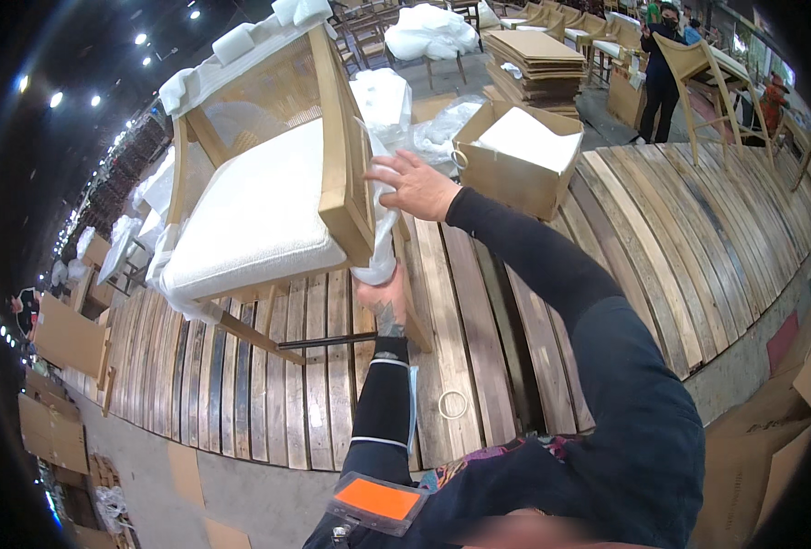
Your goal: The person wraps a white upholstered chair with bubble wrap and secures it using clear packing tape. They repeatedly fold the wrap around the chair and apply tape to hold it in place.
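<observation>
A wooden armchair (pixel 343 206) with a white padded seat (pixel 250 197) and a woven back stands tilted in view on the slatted platform. White foam wrap (pixel 288 16) covers its top rail, and more hangs at its front corners and right side. My left hand (pixel 383 300) is closed at the lower end of the foam wrap (pixel 383 252) beside the chair's near right leg; its fingertips are partly hidden. Higher up along the same side, my right hand (pixel 422 187) has its fingers spread, close to the wrap.
An open cardboard box (pixel 515 178) with white sheets sits right of the chair. A tape ring (pixel 453 404) lies on the wooden slats (pixel 643 247). Behind are stacked cardboard (pixel 538 59), wrapped furniture and a person (pixel 662 73) beside a tall wooden chair (pixel 717 82). Cartons (pixel 53 435) stand at left.
</observation>
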{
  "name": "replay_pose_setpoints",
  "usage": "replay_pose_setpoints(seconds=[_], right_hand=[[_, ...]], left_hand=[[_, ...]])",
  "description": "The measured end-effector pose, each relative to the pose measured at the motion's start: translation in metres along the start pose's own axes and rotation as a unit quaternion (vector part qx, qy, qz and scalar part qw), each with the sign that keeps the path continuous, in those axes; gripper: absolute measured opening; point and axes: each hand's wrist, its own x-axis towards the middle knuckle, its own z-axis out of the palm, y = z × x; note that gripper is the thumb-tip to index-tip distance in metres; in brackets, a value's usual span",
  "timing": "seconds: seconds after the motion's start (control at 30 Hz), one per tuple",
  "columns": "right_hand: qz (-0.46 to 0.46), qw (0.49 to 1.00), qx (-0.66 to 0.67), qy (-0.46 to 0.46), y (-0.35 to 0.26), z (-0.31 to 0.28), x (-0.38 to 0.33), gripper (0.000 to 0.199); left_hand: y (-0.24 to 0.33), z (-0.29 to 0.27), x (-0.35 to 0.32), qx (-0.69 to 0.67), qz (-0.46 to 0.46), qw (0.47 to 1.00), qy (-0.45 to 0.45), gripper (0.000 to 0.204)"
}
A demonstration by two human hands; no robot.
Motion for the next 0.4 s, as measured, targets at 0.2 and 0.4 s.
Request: replay_pose_setpoints(seconds=[0.2, 0.4], right_hand=[[-0.163, 0.982, -0.03, -0.089, 0.022, -0.069, 0.015, 0.006], [-0.189, 0.957, -0.029, -0.219, -0.001, -0.134, 0.039, 0.014]], left_hand=[[-0.054, -0.013, 0.013, -0.054, -0.037, 0.993, -0.1, 0.06], [-0.088, -0.029, 0.064, -0.28, -0.107, 0.793, -0.531, 0.045]])
